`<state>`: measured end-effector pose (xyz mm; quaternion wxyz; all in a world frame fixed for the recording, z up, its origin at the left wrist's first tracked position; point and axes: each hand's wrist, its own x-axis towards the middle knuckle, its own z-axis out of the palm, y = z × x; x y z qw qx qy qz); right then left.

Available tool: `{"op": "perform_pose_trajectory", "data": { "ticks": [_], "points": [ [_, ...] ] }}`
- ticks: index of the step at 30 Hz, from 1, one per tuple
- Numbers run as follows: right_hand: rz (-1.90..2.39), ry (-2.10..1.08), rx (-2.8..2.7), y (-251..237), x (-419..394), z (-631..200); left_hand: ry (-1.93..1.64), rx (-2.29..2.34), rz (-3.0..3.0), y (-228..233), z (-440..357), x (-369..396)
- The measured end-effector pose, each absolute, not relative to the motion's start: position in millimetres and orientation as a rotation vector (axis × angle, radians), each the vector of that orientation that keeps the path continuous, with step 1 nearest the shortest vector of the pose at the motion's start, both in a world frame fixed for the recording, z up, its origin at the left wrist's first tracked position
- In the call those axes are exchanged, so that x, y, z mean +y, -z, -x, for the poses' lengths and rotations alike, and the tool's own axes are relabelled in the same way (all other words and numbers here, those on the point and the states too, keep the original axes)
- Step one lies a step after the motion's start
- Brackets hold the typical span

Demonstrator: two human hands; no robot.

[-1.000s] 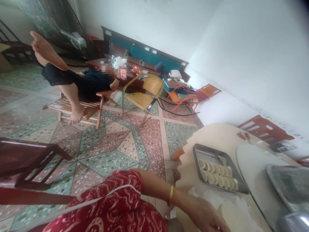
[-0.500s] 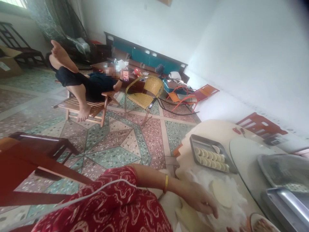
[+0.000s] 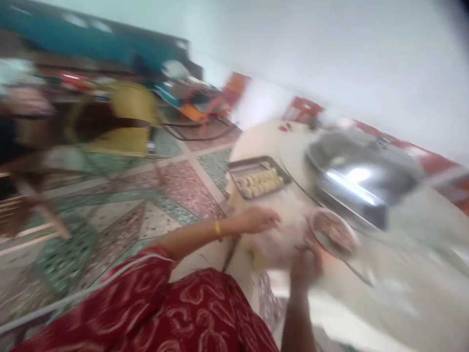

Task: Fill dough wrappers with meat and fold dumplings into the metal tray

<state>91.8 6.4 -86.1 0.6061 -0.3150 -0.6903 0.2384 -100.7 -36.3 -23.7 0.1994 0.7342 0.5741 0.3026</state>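
Note:
The view is smeared by motion. My left hand (image 3: 258, 220), below a yellow wristband (image 3: 217, 229), hovers over or rests on the near side of the floured patch (image 3: 280, 242) of the table; which one I cannot tell. Its fingers are blurred. My right hand (image 3: 307, 264) is at the table's near edge, close to a bowl of pinkish-brown minced filling (image 3: 335, 232), its fingers also blurred. Any object in either hand cannot be made out. Beyond my left hand lies a dark metal tray (image 3: 234, 168) with rows of pale folded dumplings (image 3: 262, 183).
A large steel basin (image 3: 330, 146) and a shiny rectangular metal container (image 3: 351, 193) stand on the table (image 3: 252, 139) to the right. Chairs surround the table's far side. At left are a yellow wicker chair (image 3: 128, 142) and part of another person (image 3: 29, 107).
My view has swung right, so the table things sit further left and the basin shows more fully. My right hand is now clearly visible. The round dough sheet has become hard to make out.

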Motion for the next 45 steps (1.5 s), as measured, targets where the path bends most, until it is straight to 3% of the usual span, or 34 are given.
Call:
{"op": "perform_pose_trajectory", "data": {
  "ticks": [5,13,18,45],
  "points": [
    [0.858,-0.626,-1.441,133.6,39.1,-107.0,-0.891,1.530,-2.052,30.6,120.0,9.1],
    [0.721,-0.873,-1.322,139.6,37.3,-108.3,-0.218,1.536,-2.584,27.0,116.7,66.8],
    [0.687,-0.924,-1.307,138.0,37.3,-110.8,-0.011,1.374,-2.715,39.6,120.7,84.5],
    [0.766,-0.864,-1.409,130.9,34.4,-113.3,-0.182,1.147,-2.758,46.1,131.9,91.1]
  ]
}}
